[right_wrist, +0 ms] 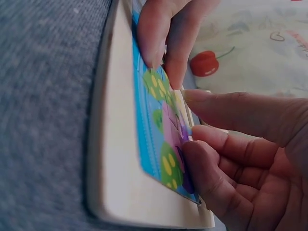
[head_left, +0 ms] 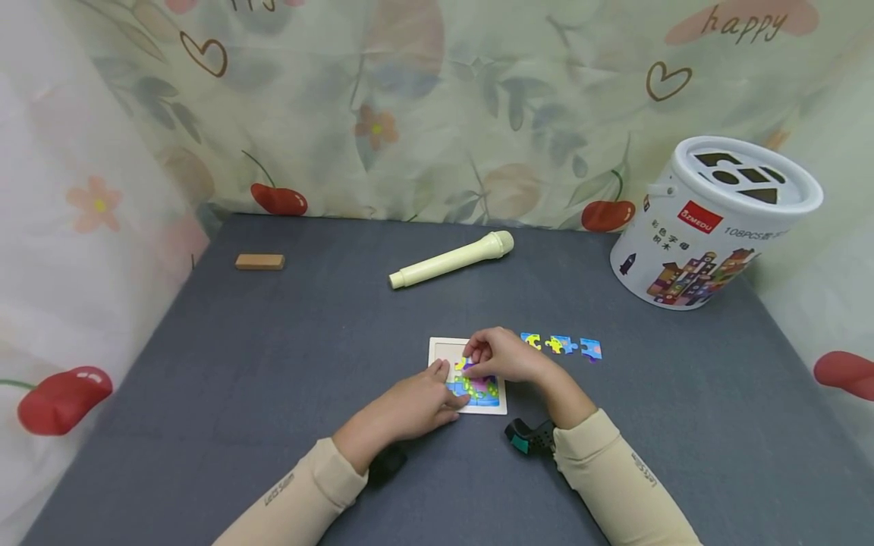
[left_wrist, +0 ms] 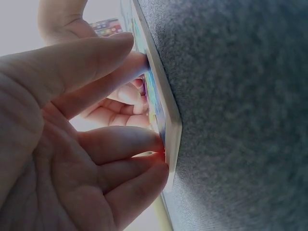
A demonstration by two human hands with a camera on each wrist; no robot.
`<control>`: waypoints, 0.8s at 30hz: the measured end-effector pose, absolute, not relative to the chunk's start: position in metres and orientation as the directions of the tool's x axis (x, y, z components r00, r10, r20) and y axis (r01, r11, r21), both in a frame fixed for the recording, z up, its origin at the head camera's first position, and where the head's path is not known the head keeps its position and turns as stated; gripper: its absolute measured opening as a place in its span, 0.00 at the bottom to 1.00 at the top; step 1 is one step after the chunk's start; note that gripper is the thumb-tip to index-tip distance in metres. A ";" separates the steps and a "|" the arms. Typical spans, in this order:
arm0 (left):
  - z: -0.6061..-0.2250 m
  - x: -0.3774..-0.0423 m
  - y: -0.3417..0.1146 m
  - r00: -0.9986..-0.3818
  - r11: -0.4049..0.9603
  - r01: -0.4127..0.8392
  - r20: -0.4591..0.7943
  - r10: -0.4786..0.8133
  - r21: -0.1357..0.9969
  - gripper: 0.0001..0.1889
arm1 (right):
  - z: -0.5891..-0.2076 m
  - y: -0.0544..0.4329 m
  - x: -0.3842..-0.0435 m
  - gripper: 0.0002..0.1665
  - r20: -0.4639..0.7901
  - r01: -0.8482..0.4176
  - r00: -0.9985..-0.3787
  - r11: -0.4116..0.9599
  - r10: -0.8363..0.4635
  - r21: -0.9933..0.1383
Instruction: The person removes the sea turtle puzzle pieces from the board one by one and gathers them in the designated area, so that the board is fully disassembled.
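A small wooden jigsaw puzzle tray (head_left: 501, 408) lies on the table, its lower part filled with blue, green and pink pieces (right_wrist: 166, 115). My left hand (head_left: 418, 402) rests over the tray's left side, its fingers extended, with fingertips (left_wrist: 156, 142) on the pieces and frame edge. Over the upper right of the tray, my right hand (head_left: 508, 356) pinches a purple-edged puzzle piece (right_wrist: 185, 134) between thumb and fingers, low against the picture. Its fingers hide most of that piece. Several loose puzzle pieces (head_left: 561, 345) lie in a row just right of the tray.
Behind the tray lies a cream toy microphone (head_left: 451, 262). A wooden block (head_left: 260, 262) sits at the back left. A large white block bucket (head_left: 710, 227) with a shape-hole lid stands at the back right. Patterned curtain (head_left: 437, 114) borders the grey table (head_left: 328, 303).
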State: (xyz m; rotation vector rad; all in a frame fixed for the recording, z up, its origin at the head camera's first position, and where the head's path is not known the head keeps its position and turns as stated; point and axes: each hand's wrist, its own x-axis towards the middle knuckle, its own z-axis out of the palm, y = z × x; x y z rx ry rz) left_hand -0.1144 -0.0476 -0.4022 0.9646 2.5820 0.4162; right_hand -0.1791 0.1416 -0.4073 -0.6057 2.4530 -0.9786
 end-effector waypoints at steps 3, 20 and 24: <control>-0.402 -0.114 -0.048 -0.706 0.723 0.569 -0.218 0.674 0.392 0.16 | -0.408 0.142 -0.179 0.12 -0.225 -0.222 -0.812 0.641 -0.538 -0.735; -0.401 -0.113 -0.048 -0.705 0.725 0.556 -0.230 0.670 0.407 0.16 | -0.411 0.148 -0.184 0.11 -0.205 -0.149 -0.761 0.473 -0.616 -0.868; -0.400 -0.112 -0.048 -0.709 0.728 0.561 -0.225 0.668 0.394 0.16 | -0.408 0.157 -0.184 0.12 -0.195 -0.141 -0.760 0.451 -0.620 -0.881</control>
